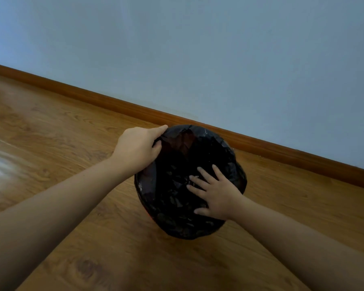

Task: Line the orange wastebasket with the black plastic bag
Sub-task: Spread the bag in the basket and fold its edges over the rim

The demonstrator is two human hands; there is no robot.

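Note:
The black plastic bag (177, 206) covers the orange wastebasket almost wholly; only a dim reddish patch of the basket's inside wall (184, 141) and a sliver of orange at the lower left rim (150, 217) show through. The basket stands on the wooden floor close to the wall. My left hand (138, 147) pinches the bag's edge at the far left rim. My right hand (215, 191) lies flat with fingers spread, pressing on the bag inside the basket's mouth near the right side.
The wooden floor (72, 133) stretches left and toward me. A brown baseboard (282, 150) runs diagonally behind the basket under a pale blue-grey wall (219, 59). A bright glare patch lies on the floor at far left.

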